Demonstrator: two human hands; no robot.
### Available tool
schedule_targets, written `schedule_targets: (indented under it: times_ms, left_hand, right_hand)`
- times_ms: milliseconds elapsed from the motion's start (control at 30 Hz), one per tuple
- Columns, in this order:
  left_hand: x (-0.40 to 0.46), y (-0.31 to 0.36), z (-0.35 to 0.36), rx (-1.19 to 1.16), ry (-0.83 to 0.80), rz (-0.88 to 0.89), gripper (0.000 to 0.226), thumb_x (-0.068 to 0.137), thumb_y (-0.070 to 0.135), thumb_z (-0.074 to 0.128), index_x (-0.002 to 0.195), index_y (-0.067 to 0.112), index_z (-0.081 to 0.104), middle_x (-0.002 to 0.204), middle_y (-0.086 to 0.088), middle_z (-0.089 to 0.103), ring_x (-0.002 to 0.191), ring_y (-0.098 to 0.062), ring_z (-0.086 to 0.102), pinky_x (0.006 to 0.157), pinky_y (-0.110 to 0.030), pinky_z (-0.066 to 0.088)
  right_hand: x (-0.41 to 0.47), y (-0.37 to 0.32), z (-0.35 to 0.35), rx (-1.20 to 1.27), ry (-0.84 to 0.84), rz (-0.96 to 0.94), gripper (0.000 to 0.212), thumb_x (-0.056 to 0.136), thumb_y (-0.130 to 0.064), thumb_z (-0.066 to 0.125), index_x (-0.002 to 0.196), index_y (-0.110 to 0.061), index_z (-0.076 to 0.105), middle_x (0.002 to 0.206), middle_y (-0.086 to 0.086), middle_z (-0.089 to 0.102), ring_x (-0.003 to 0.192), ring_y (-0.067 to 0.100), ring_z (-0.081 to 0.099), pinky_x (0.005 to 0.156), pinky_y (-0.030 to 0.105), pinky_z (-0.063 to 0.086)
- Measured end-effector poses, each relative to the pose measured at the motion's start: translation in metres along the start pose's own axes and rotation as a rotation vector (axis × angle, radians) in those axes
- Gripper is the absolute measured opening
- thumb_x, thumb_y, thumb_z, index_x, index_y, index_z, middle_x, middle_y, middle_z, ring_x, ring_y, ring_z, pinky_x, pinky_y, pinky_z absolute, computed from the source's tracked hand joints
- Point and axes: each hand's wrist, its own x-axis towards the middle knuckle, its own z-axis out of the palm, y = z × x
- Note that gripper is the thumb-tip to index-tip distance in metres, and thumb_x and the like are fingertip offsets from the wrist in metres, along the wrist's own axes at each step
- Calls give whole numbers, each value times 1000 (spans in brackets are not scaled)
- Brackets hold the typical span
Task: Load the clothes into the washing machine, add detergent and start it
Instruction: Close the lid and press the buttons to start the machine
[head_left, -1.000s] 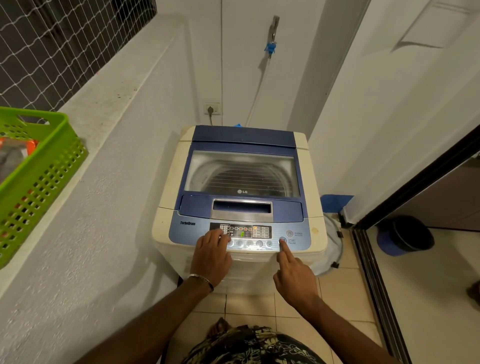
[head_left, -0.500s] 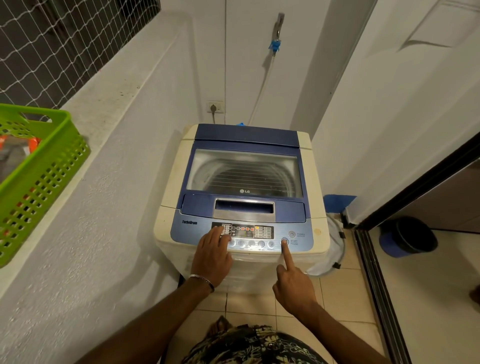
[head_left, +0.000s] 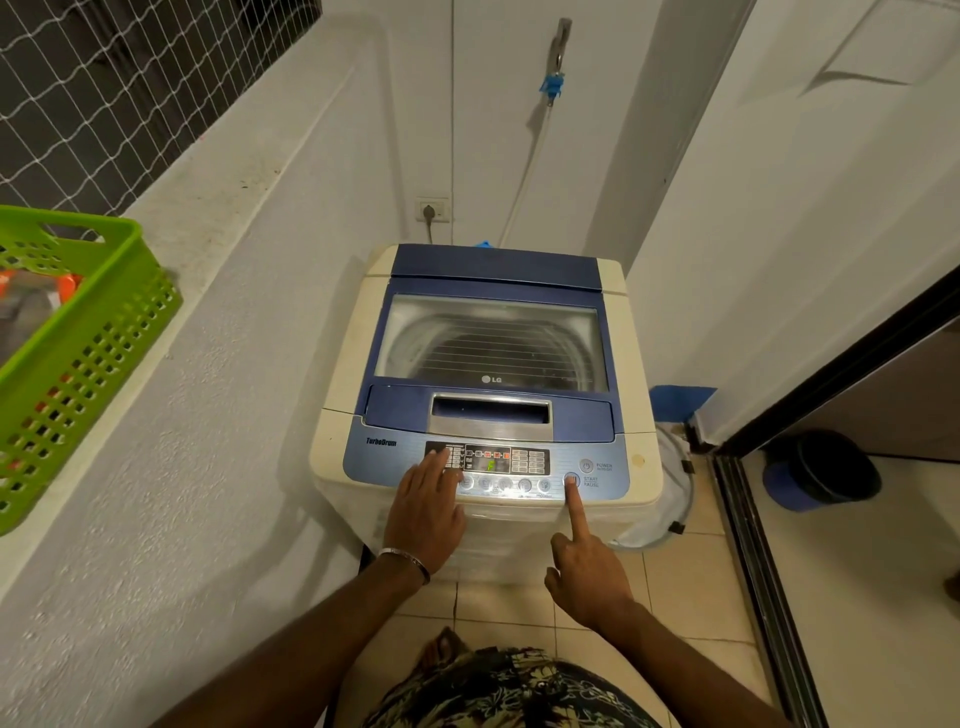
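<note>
Finger on the start button, lid down

Washing machine (head_left: 483, 395) stood against the back wall, a cream top-loader with a blue lid. Lid (head_left: 491, 338) was shut flat; through its clear window the ribbed drum showed, though whether clothes lay inside could not be told. Control panel (head_left: 485, 465) ran along the front edge, its small display lit green with a few red marks beside it.

Right hand (head_left: 587, 577) reached from below. Index finger (head_left: 574, 501) was stretched straight out, tip resting on the round start/pause button (head_left: 571, 478) at the right end of the panel. Other fingers were curled in toward the palm, thumb out to the side. It held nothing.

Left hand (head_left: 426, 512) lay palm down on the left end of the panel, fingers extended and loosely together, tips over the small button grid. Nothing gripped. A thin bracelet (head_left: 405, 561) circled that wrist.

Green basket (head_left: 78, 353) sat on the ledge to the left, well apart from the machine, with something orange showing inside. Wall socket (head_left: 432, 210) with a plug in it was just behind the machine. A white hose (head_left: 530, 156) ran down from a wall tap (head_left: 561, 41) to the machine's back. Dark bucket (head_left: 821, 470) stood on the floor beyond the sliding door track at right. Tiled floor (head_left: 670, 582) lay underfoot; patterned shorts showed at the bottom edge.
</note>
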Motion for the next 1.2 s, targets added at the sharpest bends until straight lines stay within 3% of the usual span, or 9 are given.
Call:
schedule_targets:
  times_ms: [233,467,767,1200]
  left_hand:
    - [0,0,1,-4,11,1,41,70,23,67,109,19,55,137,-14,52,127,-29,49,107,-43,41]
    - [0,0,2,-23,16,1,41,71,22,66,110,18,55,137,-14,51,128,-29,48,108,-43,39]
    - [-2,2,-2,-61,2,-15,69,73,21,64,135,19,36,145,-10,44,137,-27,38,113,-43,33]
    - [-3,0,0,-51,-9,-19,66,74,22,63,135,17,41,146,-11,43,138,-27,37,114,-43,30]
  right_hand:
    - [0,0,-1,-5,-11,8,10,85,-31,63,83,-22,60,153,2,-38,64,15,62,64,30,51]
    - [-1,-3,-7,-9,-22,12,12,87,-31,61,81,-21,56,153,3,-39,65,15,62,60,26,39]
    - [-1,-4,-8,-5,-32,19,11,87,-29,59,84,-19,58,153,3,-38,66,19,62,59,28,37]
    - [-2,-7,-11,-4,-36,39,11,87,-31,59,86,-21,59,153,3,-38,67,15,63,60,25,36]
